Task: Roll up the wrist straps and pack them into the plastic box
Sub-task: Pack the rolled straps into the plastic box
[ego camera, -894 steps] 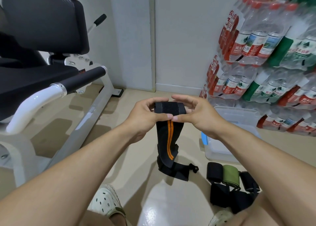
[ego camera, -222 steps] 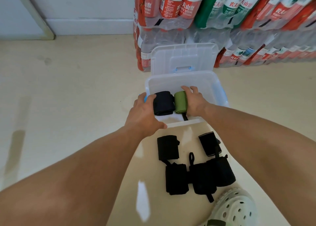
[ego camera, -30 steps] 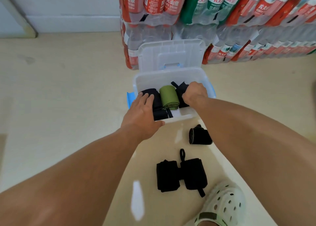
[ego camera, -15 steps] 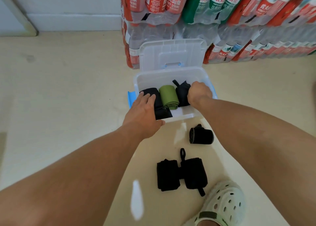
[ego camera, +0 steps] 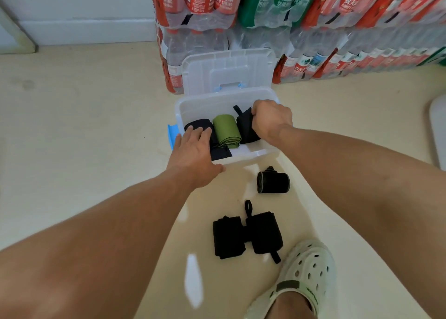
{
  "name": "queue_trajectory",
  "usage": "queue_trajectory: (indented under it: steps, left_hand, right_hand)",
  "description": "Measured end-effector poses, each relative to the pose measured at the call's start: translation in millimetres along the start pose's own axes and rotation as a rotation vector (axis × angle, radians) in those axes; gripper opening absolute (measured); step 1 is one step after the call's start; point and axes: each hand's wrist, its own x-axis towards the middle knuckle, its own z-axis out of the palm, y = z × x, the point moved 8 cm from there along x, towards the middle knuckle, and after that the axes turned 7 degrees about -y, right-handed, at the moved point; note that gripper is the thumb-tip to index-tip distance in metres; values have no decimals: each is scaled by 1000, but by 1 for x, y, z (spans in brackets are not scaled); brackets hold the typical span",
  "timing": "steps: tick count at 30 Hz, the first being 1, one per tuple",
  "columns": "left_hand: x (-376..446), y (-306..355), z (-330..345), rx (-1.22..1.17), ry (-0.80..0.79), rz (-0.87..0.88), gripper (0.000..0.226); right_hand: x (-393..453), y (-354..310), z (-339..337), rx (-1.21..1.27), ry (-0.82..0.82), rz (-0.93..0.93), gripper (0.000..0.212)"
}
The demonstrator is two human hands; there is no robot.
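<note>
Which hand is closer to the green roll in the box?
Left, though only slightly. The left hand rests on the black roll just left of the green roll; the right hand grips another black roll on its right.

We see our bare forearms [ego camera: 350, 185], no sleeves showing, and an off-white perforated clog [ego camera: 306, 272] with an olive strap tab on one foot.

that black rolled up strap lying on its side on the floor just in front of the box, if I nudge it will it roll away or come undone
The rolled strap lies on its side as a tight cylinder on a glossy floor, so a sideways nudge would probably roll it a little. It looks like soft fabric, so likely light and squashy rather than stiff. A loose end sticks out at its top, so it may start unwinding if grabbed there.
</note>
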Motion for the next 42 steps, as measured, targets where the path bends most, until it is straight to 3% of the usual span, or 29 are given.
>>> queue_trajectory:
  steps: [3, 6, 11, 12, 15, 16, 18, 20, 23, 27, 30, 32, 36, 39, 42]
  left_hand:
    - [-7, 19, 3, 108, 0, 75, 100]
    - [-13, 43, 9, 189, -14, 155, 92]
    - [-17, 68, 21, 259, -69, 197, 88]
    - [-17, 69, 23, 269, -75, 205, 88]
    - [-15, 66, 25, 292, -77, 210, 88]
    - [-15, 64, 25, 287, -78, 205, 88]
    - [-13, 60, 25, 263, -76, 190, 87]
    - [-10, 56, 23, 236, -69, 174, 86]
    - [-7, 50, 24, 208, -70, 148, 85]
    - [-3, 45, 24, 157, -60, 101, 87]
    - [0, 38, 18, 118, -36, 49, 91]
    - [1, 31, 12, 104, -19, 15, 99]
    - [-1, 12, 2, 103, -4, -58, 118]
    - [-3, -1, -2, 79, 8, -104, 124]
    - [-5, -8, -2, 70, 2, -156, 126]
  right_hand:
    - [-37, -12, -17, 205, 174, -183, 19]
    - [-91, -22, -7, 412, 175, -347, 8]
    - [-146, 15, 78, 430, -168, -211, 6]
    - [-152, 23, 96, 399, -277, -179, 15]
    - [-172, 45, 140, 408, -609, 3, 80]
    - [-179, 51, 152, 456, -697, 101, 93]
    - [-193, 56, 175, 521, -854, 241, 98]
    - [-201, 55, 194, 627, -923, 322, 86]
    - [-202, 51, 209, 694, -897, 337, 73]
    - [-183, 44, 181, 607, -776, 111, 58]
    - [-174, 36, 147, 584, -842, -90, 55]
    - [-169, 37, 120, 614, -893, -119, 58]
    - [-155, 30, 66, 898, -949, -201, 42]
    - [-128, 22, 21, 1117, -803, -234, 45]
    - [-87, 22, -24, 1182, -411, -203, 54]
